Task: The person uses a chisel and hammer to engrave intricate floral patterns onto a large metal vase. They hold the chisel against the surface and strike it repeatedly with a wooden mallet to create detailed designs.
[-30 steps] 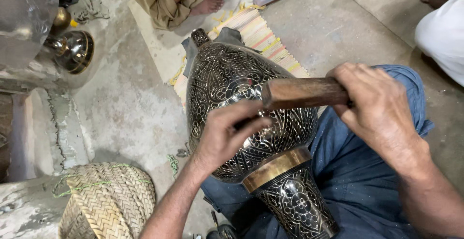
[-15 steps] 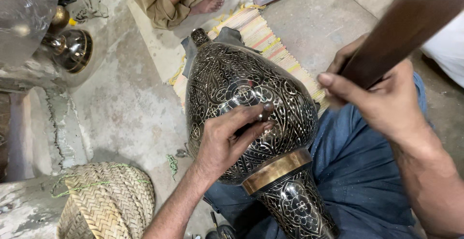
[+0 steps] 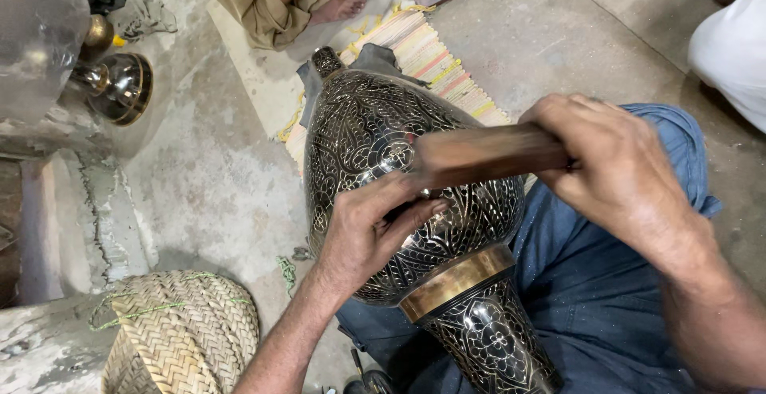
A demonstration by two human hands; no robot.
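A large black metal vase (image 3: 375,139) with fine silver floral engraving and a brass band (image 3: 455,282) lies tilted across my lap. My left hand (image 3: 367,230) rests on its belly, fingers pinched around something small and dark that I cannot make out. My right hand (image 3: 618,171) grips a brown wooden mallet (image 3: 487,155), its end down over the vase just above my left fingers.
A woven straw basket (image 3: 179,334) sits at lower left. Shiny brass vessels (image 3: 120,83) stand at upper left on the concrete floor. A striped mat (image 3: 431,55) lies under the vase's far end. Another person's bare foot (image 3: 339,3) and a white-clothed person (image 3: 730,51) are nearby.
My right hand raised the wooden mallet high half a second ago and has brought it back down onto the vase over my left fingers. My left hand stayed in place.
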